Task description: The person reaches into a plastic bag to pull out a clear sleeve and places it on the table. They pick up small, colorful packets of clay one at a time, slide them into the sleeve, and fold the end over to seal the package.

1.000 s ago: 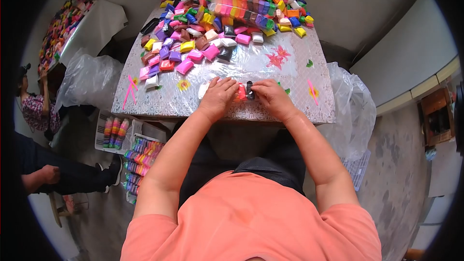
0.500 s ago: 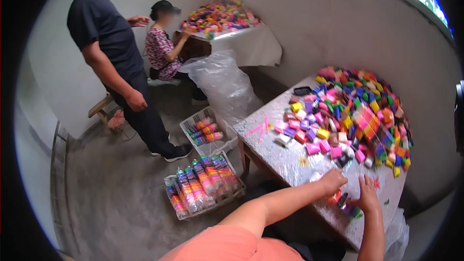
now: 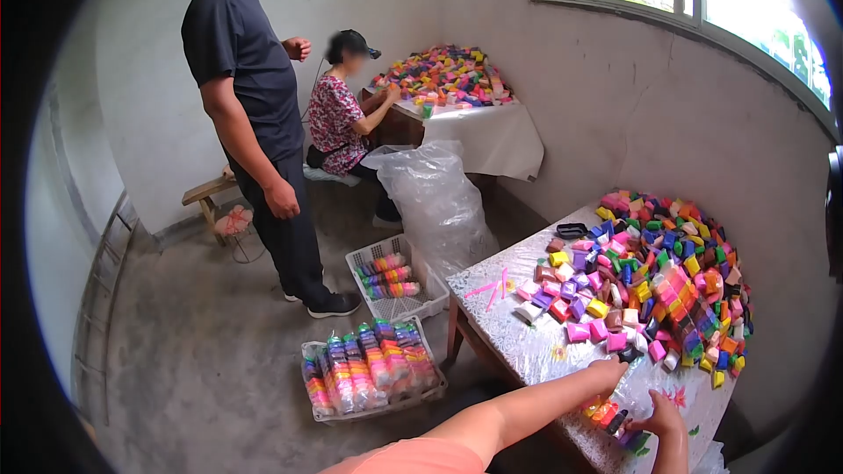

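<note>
My left hand [image 3: 608, 374] reaches to the near edge of a pile of small coloured packets [image 3: 654, 276], its fingertips closed on a black packet [image 3: 629, 354]. To its right, my right hand [image 3: 660, 417] has its thumb and fingers apart, beside a clear plastic bag [image 3: 645, 379] lying on the table [image 3: 527, 333]. A row of orange, red, dark and other coloured packets [image 3: 606, 414] lies in the bag between my hands, partly hidden by my left forearm.
A white crate [image 3: 378, 411] of filled bags and another crate [image 3: 428, 298] stand on the floor. One person [image 3: 241, 79] stands at the left; another [image 3: 338, 118] sits at a second table [image 3: 492, 142] with a packet pile. Large plastic sheeting [image 3: 435, 197] lies between the tables.
My left hand has moved from the bag toward the black packet at the pile's edge. My right hand stays by the bag. The view has tilted up, showing more of the window.
</note>
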Demonstrator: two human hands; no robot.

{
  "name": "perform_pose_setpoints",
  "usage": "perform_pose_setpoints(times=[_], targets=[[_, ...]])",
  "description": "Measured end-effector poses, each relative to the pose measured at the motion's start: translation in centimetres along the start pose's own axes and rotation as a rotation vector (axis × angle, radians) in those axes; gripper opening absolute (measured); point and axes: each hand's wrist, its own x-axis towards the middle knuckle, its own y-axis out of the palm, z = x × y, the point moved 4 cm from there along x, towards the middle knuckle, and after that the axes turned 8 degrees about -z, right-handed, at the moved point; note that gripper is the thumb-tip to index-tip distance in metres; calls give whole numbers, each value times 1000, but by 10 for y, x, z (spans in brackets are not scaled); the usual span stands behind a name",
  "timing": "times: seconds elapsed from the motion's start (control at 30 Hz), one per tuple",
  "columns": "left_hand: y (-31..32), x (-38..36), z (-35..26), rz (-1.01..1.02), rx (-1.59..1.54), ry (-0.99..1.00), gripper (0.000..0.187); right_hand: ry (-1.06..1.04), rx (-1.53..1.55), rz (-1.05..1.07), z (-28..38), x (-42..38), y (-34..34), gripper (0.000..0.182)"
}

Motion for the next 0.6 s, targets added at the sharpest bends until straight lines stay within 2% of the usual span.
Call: perform_pose_setpoints(times=[0.2, 0.3, 0.4, 0.5, 0.53, 0.6], targets=[[-15, 1, 4, 118, -54, -40, 95, -23, 171, -60, -13, 0, 7, 129], [-18, 4, 8, 138, -75, -56, 92, -109, 121, -172, -36, 14, 23, 134], [-21, 3, 13, 118, -88, -74, 90, 109, 254, -98, -40, 8, 24, 128], [-20, 5, 13, 69, -89, -83, 88, -28, 166, -218, -37, 4, 25, 115], [-15, 4, 13, 49, -88, -84, 87, -79, 43, -193, -31, 2, 19, 105], [-7, -3, 11, -20, -88, -96, 85, -357, 204, -398, -6, -11, 12, 96]])
